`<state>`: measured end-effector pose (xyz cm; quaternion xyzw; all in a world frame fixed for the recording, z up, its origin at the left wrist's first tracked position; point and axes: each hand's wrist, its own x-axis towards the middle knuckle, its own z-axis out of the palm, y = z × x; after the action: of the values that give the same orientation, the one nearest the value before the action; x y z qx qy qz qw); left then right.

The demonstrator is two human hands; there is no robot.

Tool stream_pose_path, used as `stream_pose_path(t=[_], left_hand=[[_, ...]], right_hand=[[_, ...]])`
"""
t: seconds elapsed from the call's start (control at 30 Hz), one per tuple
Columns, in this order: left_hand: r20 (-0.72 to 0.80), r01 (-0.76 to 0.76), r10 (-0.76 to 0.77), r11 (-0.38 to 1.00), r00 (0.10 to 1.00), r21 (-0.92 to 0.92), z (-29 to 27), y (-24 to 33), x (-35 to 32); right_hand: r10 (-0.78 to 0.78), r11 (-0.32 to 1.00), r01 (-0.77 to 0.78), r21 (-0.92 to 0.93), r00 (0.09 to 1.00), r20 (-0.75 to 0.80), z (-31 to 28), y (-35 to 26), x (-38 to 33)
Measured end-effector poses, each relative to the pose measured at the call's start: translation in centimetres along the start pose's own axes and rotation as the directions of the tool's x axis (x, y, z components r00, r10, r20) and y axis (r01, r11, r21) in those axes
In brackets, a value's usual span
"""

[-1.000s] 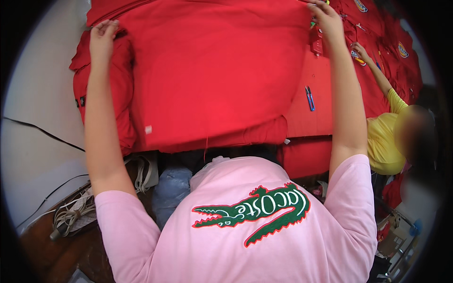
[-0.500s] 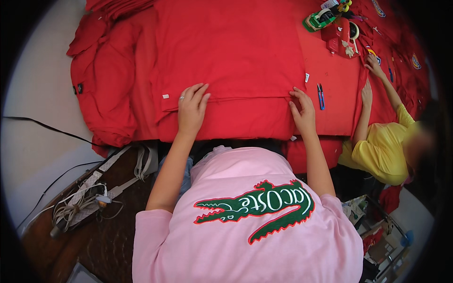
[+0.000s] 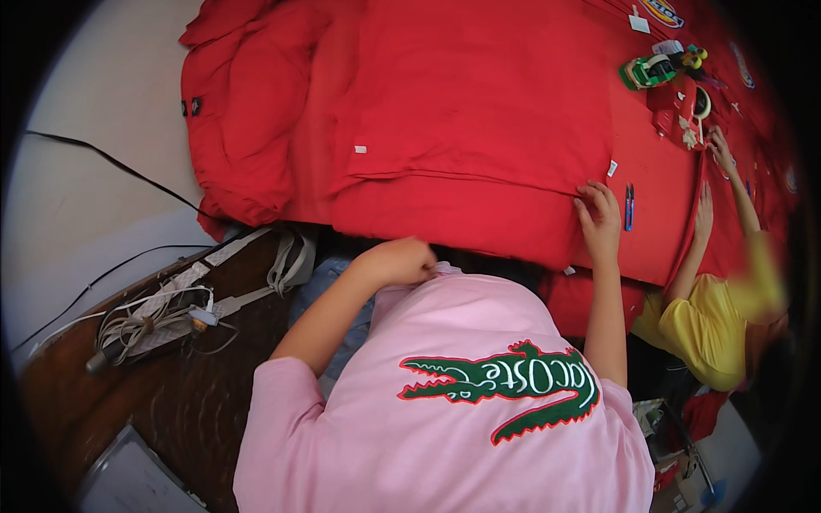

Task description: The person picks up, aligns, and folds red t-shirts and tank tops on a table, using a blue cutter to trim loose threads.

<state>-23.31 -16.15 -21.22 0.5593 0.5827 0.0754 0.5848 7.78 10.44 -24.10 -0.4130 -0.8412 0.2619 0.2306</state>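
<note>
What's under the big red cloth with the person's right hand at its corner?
More red fabric sticks out past the near edge of the cloth, beside the right hand. Anything farther under is covered, so I can't see it.

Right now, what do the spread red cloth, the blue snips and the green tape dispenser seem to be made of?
Red cloth: matte fabric, possibly cotton, judging by its soft creases.
Blue snips: perhaps plastic or coated metal, by the solid blue; too small to tell.
Green tape dispenser: probably hard, smooth plastic, by its bright colour and rigid outline.
</note>
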Motion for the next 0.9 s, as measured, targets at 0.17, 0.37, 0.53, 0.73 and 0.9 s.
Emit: stream_pose_path(t=[0.17,0.37,0.53,0.73,0.9], left_hand=[[-0.622,0.111,-0.315,0.932,0.717,-0.345,-2.3,-3.8,-5.0],[-0.839,-0.372,-0.343,0.779,0.422,-0.505,-13.1,-7.2,1.4],[-0.880,-0.490,-0.377,0.732,0.288,-0.474,-24.7,-7.0,9.2],[-0.879,-0.541,-0.450,0.705,0.159,-0.458,-31.8,-9.5,14.6],[-0.934,-0.541,-0.318,0.763,0.163,-0.354,-32.9,-8.9,13.8]], right_hand=[[0.033,0.994,-0.035,0.102,0.999,0.024,0.5,1.0,0.0],[0.364,0.752,-0.235,0.616,0.927,-0.090,1.1,6.7,10.2],[0.624,0.584,-0.507,0.634,0.780,0.049,1.2,8.6,24.5],[0.601,0.799,-0.580,0.159,0.771,-0.212,7.1,8.0,31.2],[0.572,0.242,-0.635,0.734,0.704,0.421,2.6,6.4,30.6]])
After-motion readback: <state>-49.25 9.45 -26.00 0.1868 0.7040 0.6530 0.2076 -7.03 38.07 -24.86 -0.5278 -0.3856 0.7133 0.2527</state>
